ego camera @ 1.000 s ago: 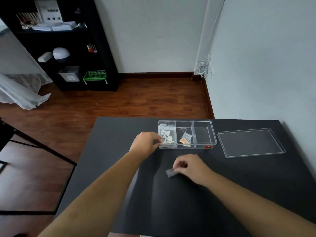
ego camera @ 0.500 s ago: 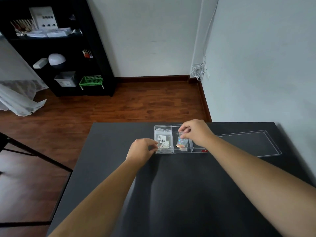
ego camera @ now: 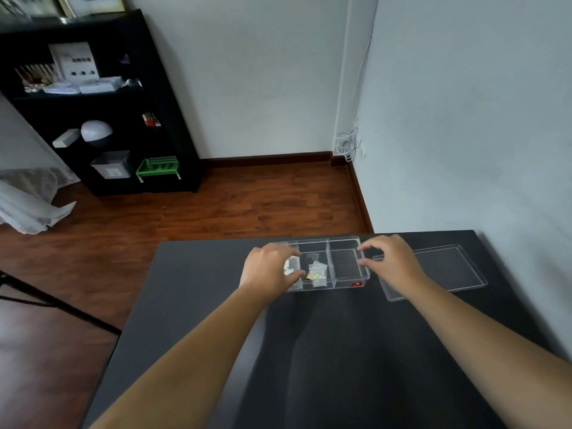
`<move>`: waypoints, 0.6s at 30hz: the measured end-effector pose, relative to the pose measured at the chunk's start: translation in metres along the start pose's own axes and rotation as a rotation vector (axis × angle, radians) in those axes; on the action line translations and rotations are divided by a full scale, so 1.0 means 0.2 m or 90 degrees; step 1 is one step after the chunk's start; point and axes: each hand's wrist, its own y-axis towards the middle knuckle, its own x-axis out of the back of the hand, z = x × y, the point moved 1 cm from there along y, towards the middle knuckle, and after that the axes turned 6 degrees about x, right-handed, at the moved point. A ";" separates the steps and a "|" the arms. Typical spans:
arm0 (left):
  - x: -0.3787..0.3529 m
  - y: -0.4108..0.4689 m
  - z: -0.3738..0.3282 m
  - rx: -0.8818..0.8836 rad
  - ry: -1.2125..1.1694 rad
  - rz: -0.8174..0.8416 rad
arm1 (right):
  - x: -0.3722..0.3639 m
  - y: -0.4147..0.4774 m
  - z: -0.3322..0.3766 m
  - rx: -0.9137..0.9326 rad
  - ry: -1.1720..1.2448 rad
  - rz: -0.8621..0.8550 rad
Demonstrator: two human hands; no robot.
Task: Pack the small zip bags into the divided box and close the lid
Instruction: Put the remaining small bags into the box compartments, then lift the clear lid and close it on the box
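The clear divided box [ego camera: 349, 275] stands near the far edge of the black table. Small zip bags [ego camera: 317, 270] lie in its middle compartment. More bags [ego camera: 289, 268] show in the left compartment, partly hidden under my left hand [ego camera: 270, 269], which grips the box's left end with thumb in front and fingers behind. My right hand [ego camera: 391, 261] is at the box's right end, its fingertips and thumb on the right wall. Nothing lies in the right compartment. The flat clear lid [ego camera: 448, 270] rests on the table just right of the box, partly behind my right hand.
The black table [ego camera: 325, 351] ends just beyond the box; its left edge drops to a wooden floor. A white wall runs close along the right side. A black shelf unit [ego camera: 102, 119] stands far off at the left.
My right hand let go of a zip bag in the middle compartment and moved to the box's right end. My left hand shifted onto the box's left end.
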 end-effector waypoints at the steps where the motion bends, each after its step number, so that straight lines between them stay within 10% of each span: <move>1: 0.00 0.03 -0.06 -0.023 0.003 0.005 | 0.04 -0.03 -0.04 -0.012 -0.007 -0.003; 18: -0.59 0.17 -0.88 -0.224 0.213 0.274 | 0.30 -0.41 -0.79 -0.090 -0.226 0.115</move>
